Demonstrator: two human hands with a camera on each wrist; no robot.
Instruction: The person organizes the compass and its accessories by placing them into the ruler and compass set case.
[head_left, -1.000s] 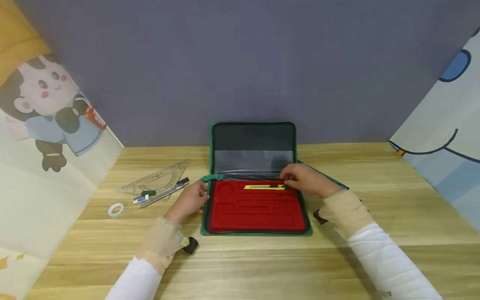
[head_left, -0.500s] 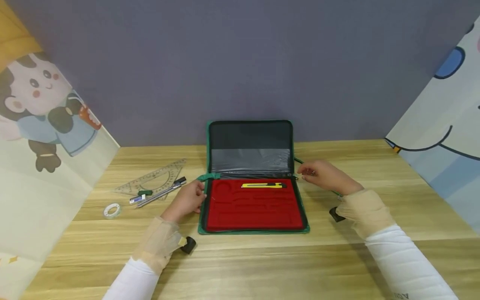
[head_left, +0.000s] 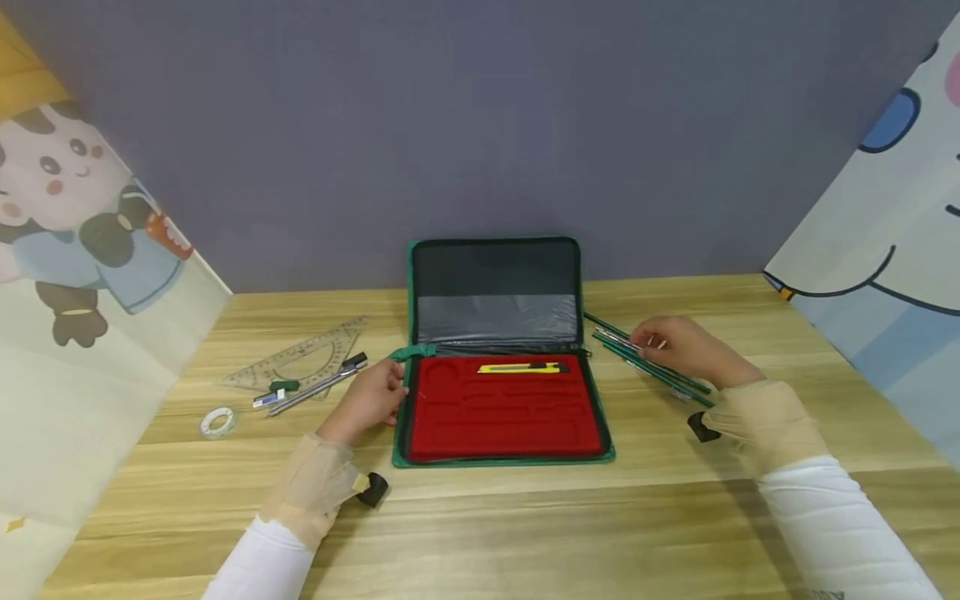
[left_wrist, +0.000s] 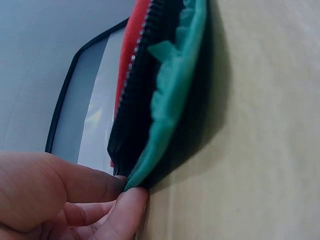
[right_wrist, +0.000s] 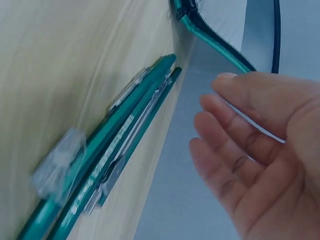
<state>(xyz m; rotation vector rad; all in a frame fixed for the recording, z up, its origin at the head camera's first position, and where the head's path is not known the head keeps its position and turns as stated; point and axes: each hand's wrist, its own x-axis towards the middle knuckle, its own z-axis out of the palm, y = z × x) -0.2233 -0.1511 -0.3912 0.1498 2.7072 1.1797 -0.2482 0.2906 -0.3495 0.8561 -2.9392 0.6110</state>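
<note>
With your left hand (head_left: 367,396) pinching the left edge of the case (head_left: 510,429) for steadiness, bring your right hand (head_left: 681,348), its fingers parted and empty near the green pencils (right_wrist: 103,162) right of the case, in low so none rolls.

No word or number can be read with certainty. Pale printing, blurred, runs along a green pencil (right_wrist: 102,165) near the fingers of the right hand (head_left: 681,348). Well back from those fingers, toward the elbow, dark lettering on the white sleeve (head_left: 832,517) is cut off by the head view's lower edge. Beyond the fingers of the left hand (head_left: 365,396), the clear set square (head_left: 303,351) bears scale marks too small to read.
</note>
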